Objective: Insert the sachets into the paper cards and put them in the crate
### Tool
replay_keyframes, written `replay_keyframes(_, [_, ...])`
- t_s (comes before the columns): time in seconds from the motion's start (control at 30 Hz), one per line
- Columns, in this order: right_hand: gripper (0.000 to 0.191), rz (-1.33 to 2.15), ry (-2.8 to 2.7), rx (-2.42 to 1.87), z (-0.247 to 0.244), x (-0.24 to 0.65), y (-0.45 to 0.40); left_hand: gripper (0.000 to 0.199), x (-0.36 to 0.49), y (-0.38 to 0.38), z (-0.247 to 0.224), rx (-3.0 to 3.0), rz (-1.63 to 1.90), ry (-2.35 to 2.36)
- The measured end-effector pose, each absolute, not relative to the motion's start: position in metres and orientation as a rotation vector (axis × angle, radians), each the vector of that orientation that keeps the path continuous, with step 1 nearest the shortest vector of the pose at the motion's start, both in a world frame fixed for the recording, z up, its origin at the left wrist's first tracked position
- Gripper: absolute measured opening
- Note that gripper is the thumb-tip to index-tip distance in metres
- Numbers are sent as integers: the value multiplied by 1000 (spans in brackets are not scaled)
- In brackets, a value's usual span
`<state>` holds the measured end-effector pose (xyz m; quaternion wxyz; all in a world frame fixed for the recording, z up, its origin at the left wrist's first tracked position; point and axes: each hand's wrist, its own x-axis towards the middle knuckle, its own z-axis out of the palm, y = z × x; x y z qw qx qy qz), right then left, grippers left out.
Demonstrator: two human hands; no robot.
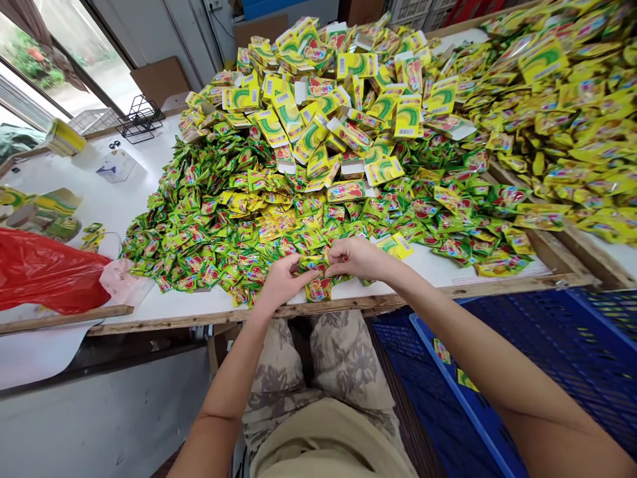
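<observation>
Close to the table's front edge, my left hand (284,282) and my right hand (357,259) meet over a small green-and-yellow candy packet (313,263). Thumb and fingers of each hand pinch it from either side. Just beneath it lies another packet (318,290) with a red fruit picture. Right behind my hands spreads a heap of small green packets (199,226), mixed with some yellow packets (279,222). A flat yellow box (397,245) rests just right of my right wrist.
Yellow cartons (348,99) are piled on the heap's back. Larger yellow packets (562,126) fill the right side behind a wooden rail (557,255). A red plastic bag (54,272) lies at left, a black wire rack (142,119) behind. Blue crates (537,352) stand below, right.
</observation>
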<state>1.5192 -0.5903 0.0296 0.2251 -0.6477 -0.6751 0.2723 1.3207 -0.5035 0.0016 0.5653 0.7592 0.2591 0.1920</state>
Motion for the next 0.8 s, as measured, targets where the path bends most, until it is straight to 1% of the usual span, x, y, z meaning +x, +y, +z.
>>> replay_keyframes(0.07, [25,685,-1880,-1754,38,1518,-591,25,1322,-500,9,1943,434,631])
replay_keyframes(0.13, [25,595,-1889,-1698,44,1515,-592,23,1324,-497,16,2040,399,623])
replay_keyframes(0.17, [23,556,-1895,-1676,45,1512,-592,24,1325,-496,17,2064,377,616])
replay_keyframes(0.27, [9,472,-1898,-1699,42,1507,-592,24,1326,-497,12,2006,373,632])
replay_keyframes(0.33, [10,449,-1880,-1760,35,1507,-592,23,1324,-501,3,1832,460,655])
replay_keyframes(0.4, [12,444,-1880,-1797,29,1508,-593,30,1322,-506,-6,1609,545,646])
replay_keyframes(0.53, [17,410,-1917,-1712,25,1508,-596,36,1320,-517,-17,1332,600,624])
replay_keyframes(0.63, [12,397,-1898,-1706,29,1503,-595,46,1320,-526,-22,1199,641,621])
replay_keyframes(0.73, [9,412,-1905,-1863,41,1495,-588,58,1321,-533,-28,1118,641,588])
replay_keyframes(0.8, [7,453,-1977,-1976,51,1488,-581,53,1323,-536,-32,1141,610,553])
